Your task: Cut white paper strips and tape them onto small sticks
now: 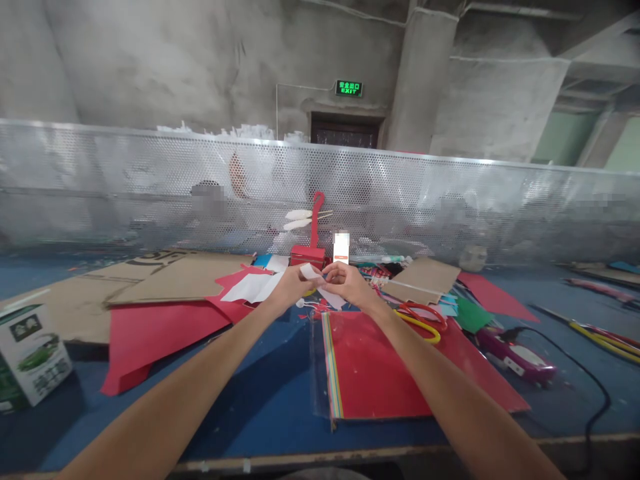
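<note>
My left hand [293,285] and my right hand [346,283] meet over the middle of the table. Both have their fingers pinched on a strip of white paper [310,271], which bends between them. Part of the strip is hidden behind the fingers. Just left of my left hand, a cut white sheet [250,288] lies on red paper [165,330]. Beneath my right forearm is a clear-sleeved pack of coloured sheets [375,367], red on top. Beyond my hands stand a red box [307,255] with a tall red strip and a lit phone [341,249].
Cardboard pieces [170,277] cover the left, near a drink carton [35,357]. On the right are red-and-yellow-handled scissors [423,325], a purple power strip [517,357] with a black cable, and another pair of scissors [595,333]. A perforated metal screen [410,200] runs behind.
</note>
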A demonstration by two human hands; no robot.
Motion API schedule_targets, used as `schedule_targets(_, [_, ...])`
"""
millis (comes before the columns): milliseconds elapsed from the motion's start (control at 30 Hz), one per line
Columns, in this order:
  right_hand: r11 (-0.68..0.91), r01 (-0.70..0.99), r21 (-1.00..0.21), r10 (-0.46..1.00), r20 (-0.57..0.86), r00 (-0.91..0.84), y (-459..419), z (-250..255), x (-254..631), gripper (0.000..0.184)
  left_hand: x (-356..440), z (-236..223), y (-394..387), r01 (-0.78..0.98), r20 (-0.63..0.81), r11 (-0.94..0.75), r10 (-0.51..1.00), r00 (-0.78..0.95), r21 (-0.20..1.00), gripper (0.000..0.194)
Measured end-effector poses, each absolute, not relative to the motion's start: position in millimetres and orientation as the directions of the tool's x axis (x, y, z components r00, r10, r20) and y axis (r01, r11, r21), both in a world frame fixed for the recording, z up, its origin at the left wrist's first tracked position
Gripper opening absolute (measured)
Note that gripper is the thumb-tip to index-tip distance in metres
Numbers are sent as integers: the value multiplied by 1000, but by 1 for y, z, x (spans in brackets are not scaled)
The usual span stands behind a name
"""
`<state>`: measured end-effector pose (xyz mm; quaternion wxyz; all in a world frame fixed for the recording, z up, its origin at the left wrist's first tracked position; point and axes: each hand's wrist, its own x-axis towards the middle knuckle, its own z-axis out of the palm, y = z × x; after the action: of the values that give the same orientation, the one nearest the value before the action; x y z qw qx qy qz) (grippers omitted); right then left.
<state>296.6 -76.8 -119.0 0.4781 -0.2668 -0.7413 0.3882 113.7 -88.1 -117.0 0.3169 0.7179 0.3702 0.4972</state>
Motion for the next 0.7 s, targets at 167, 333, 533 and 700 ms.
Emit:
schedule_targets(167, [570,63,-819,766,501,-403,-80,-117,295,34,110,-115,-88,179,498,-542,834,238,821,38])
schedule_targets(333, [593,65,-802,747,519,-415,-82,-115,297,33,110,-112,-92,169,491,-531,841,227,830,40])
schedule_targets(533, [640,44,-767,712,570,-409,-83,-112,299,32,108,-111,-93,177,516,-566,816,261,805,39])
schedule_targets(700, [636,33,-771,717,574,-396,-82,-112,299,32,110,-109,-94,174,506,-559,819,271,811,45])
